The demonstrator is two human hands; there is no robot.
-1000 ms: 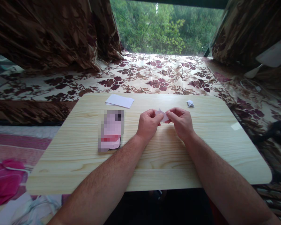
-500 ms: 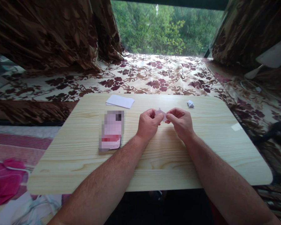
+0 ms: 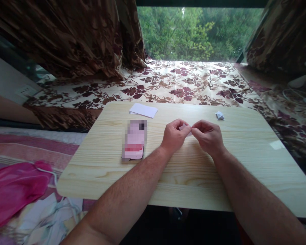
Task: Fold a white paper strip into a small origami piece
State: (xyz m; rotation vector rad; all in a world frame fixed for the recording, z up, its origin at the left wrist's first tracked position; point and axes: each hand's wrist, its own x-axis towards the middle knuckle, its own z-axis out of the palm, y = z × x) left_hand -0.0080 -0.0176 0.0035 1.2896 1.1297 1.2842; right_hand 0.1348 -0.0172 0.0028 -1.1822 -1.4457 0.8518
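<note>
Between my two hands, over the middle of the table, is a small piece of folded white paper (image 3: 186,130), mostly covered by fingers. My left hand (image 3: 175,134) pinches it between thumb and forefinger. From the other side my right hand (image 3: 207,135) closes thumb and fingertips on its right edge. The two thumbs nearly meet. Beyond my right hand sits a small folded white paper shape (image 3: 219,115) with several points. A stack of white paper slips (image 3: 143,110) lies at the table's far left, slightly fanned.
The pale wooden table (image 3: 112,173) has rounded corners. Left of my forearm lies a phone (image 3: 134,141), its surface pixelated. A whitish patch (image 3: 276,145) is near the right edge. Pink cloth (image 3: 20,190) lies on the bedding at left. A patterned ledge (image 3: 178,81) runs behind.
The whole view has swung left, so the table and objects appear farther right. My hands have come closer together, and less of the folded paper shows between them.
</note>
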